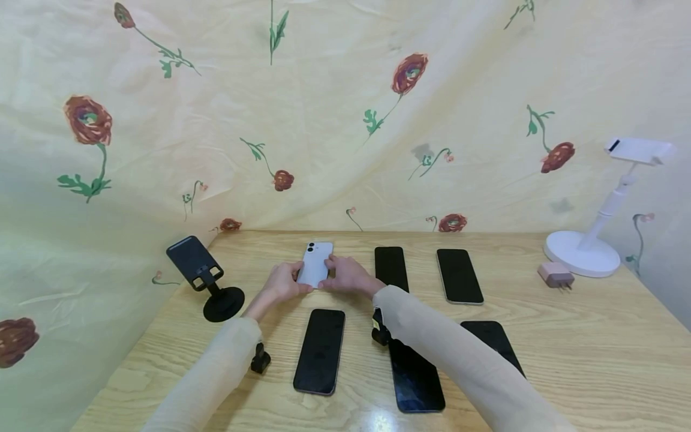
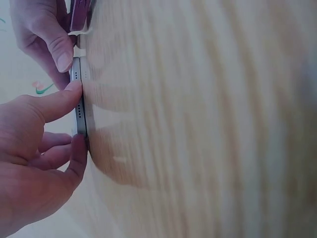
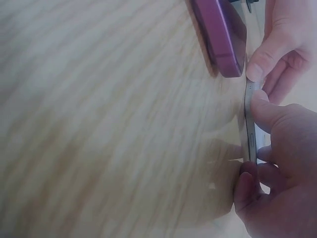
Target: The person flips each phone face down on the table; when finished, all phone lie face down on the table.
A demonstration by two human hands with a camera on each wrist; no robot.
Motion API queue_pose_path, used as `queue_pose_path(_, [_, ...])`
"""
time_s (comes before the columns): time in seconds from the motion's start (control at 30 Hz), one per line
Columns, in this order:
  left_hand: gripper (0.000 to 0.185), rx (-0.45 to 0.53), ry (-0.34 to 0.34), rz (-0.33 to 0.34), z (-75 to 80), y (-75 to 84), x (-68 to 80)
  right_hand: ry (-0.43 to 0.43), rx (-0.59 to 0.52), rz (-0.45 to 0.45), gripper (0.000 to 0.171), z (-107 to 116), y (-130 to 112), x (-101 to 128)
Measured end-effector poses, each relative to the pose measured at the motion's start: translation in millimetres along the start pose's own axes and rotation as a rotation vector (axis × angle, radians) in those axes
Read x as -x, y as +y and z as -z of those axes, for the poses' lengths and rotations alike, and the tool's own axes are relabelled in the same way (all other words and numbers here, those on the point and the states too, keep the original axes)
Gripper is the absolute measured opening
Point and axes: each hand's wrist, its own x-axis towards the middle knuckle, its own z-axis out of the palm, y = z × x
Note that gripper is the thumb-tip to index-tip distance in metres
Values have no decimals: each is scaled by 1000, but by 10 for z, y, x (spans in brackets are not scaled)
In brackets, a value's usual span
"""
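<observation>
A phone with a white back and dual camera [image 1: 315,262] lies face down near the back of the table. My left hand [image 1: 284,281] grips its left edge, with the thumb at the bottom end. From the other side my right hand [image 1: 351,275] holds the right edge, its thumb also by the bottom end. In the left wrist view the phone's edge [image 2: 78,111] shows small speaker holes between thumb and fingers. The right wrist view shows the phone's side [image 3: 251,124] low against the wood. A dark-screened phone [image 1: 320,353] lies nearer, between the forearms.
Black phones lie to the right: one at the back [image 1: 391,264], one in front [image 1: 417,381], one farther right [image 1: 460,276], another [image 1: 492,339] partly under the right sleeve. A black phone stand [image 1: 224,304] is left; a white stand [image 1: 591,255] and charger plug [image 1: 556,275] are right.
</observation>
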Motion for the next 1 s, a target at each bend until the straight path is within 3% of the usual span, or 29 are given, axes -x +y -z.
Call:
queue_pose_path(0.3, [57,-45,-37,-53,-9,-5,-13,5,-7,-4,67,31,-12,22])
queue_pose_path(0.43, [58,-55,-54,-63,-10,-4,1,17,-112,1,60,96,28,78])
queue_pose_path(0.57, [60,-76,-48,-74,20,23,9,86,-230,7,49,330,151,214])
queue_pose_path(0.63, [53,-117,-4,-92,42,63,14,120,-254,11,46,493,245,317])
queue_pose_path(0.7, [44,-182,84,-125,60,140,30,135,-279,12,46,652,356,426])
queue_pose_path(0.83, [34,-228,242,-211,47,410,66,161,-337,-28,39,899,586,619])
queue_pose_path(0.9, [35,-182,220,-252,5,563,66,166,-364,-59,36,962,694,692])
queue_pose_path(1.0, [42,-59,67,-282,-103,768,33,159,-400,-115,34,995,812,780])
